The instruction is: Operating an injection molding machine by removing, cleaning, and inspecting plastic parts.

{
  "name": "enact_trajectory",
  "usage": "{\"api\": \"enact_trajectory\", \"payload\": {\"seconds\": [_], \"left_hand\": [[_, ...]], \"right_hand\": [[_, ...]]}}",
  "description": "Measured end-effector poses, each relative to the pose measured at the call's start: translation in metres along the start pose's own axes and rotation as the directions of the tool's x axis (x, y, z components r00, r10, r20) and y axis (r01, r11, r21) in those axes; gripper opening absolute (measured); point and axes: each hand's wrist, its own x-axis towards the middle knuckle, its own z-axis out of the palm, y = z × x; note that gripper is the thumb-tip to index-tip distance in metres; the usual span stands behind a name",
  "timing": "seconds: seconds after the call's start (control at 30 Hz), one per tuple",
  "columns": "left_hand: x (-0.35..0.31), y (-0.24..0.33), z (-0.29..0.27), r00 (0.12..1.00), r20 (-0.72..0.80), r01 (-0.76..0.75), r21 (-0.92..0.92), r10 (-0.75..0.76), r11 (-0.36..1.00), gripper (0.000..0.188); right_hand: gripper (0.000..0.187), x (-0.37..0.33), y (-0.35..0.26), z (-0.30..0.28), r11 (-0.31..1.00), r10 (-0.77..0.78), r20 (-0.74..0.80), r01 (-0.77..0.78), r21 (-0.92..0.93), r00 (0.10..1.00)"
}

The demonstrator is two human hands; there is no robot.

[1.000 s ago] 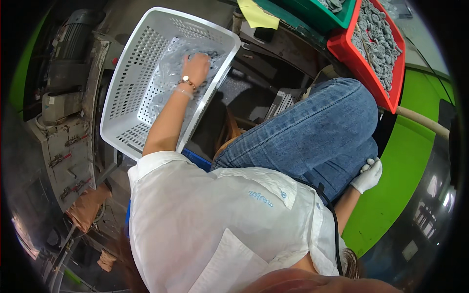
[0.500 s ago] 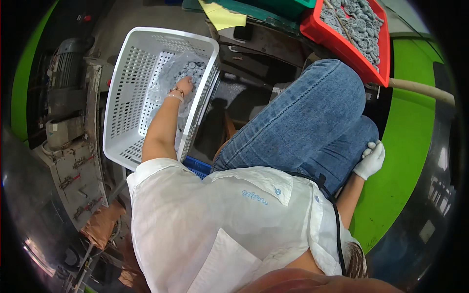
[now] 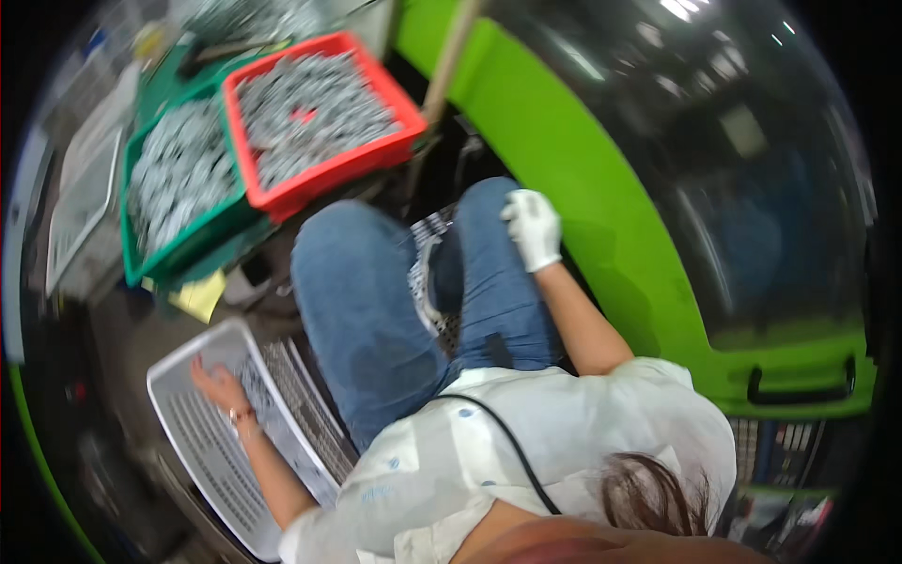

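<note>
My bare left hand [image 3: 218, 385], with a beaded bracelet at the wrist, hovers over the white perforated plastic basket [image 3: 202, 475] at the lower left. Its fingers look spread, and I see nothing held in them, though motion blurs the view. Small grey pieces [image 3: 256, 381] lie in clear plastic inside the basket, too blurred to name. My right hand [image 3: 533, 230], in a white glove, rests on my right knee with its fingers loosely bent and apart, holding nothing visible.
Ahead to the left, a red bin [image 3: 409, 136] and a green bin [image 3: 132, 221] stand side by side, filled with grey pieces. A green machine panel [image 3: 648, 282] curves along my right, with a black handle [image 3: 801, 383]. Yellow paper [image 3: 200, 296] hangs below the green bin.
The view has swung to the right. My left hand has come up from the small pieces deep in the basket and opened. My right hand still rests on my leg.
</note>
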Motion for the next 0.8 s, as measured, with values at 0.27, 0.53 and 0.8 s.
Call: {"api": "enact_trajectory", "payload": {"seconds": [0.27,0.53,0.8], "left_hand": [[0.097,0.287,-0.029,0.823,-0.129,-0.555,-0.389,0.553,0.735,0.028],[0.23,0.392,0.177,0.349,0.396,-0.767,-0.4,0.85,0.501,0.063],[0.292,0.372,0.352,0.363,0.457,-0.778,-0.331,0.812,0.534,0.083]], "right_hand": [[0.021,-0.017,-0.01,-0.009,0.995,-0.048,-0.003,0.048,0.087,0.999],[0.013,-0.005,0.013,-0.007,0.986,-0.15,0.085,0.155,-0.064,0.985],[0.014,0.01,0.024,-0.012,0.886,-0.401,-0.2,0.322,-0.334,0.894]]}}
